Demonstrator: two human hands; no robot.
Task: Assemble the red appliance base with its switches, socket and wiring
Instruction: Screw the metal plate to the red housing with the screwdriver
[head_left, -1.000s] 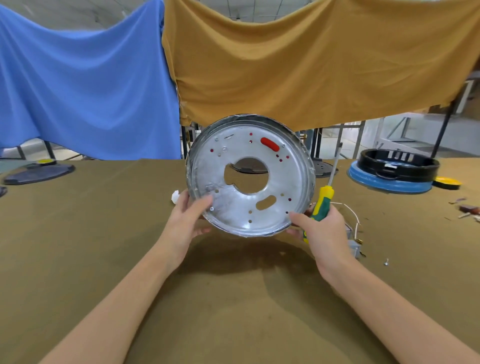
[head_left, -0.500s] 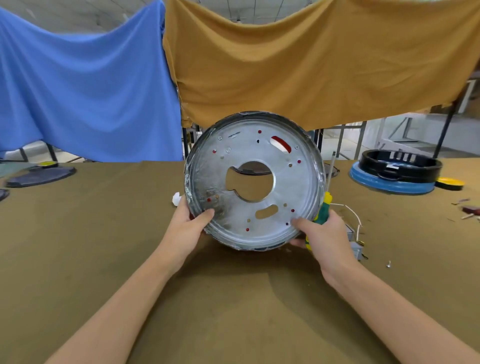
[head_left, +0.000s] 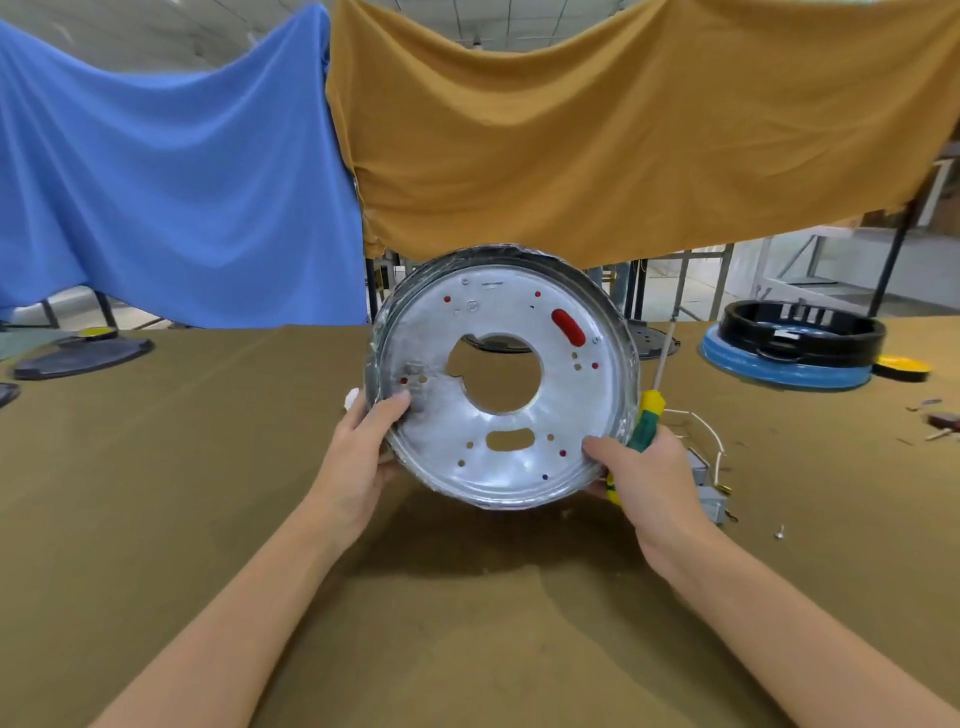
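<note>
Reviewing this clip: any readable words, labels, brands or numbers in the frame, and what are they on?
None can be read.
Metal base plate: small stamped marks near its top edge, too small and blurred to make out.
Screwdriver handle: no lettering shows.
Black ring at right: a pale patch, unreadable.

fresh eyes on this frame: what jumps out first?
The round silver base plate, held upright at centre over the table by the left hand and right hand. The right hand also grips a green-yellow screwdriver. Behind hang a blue cloth and a mustard cloth.
</note>
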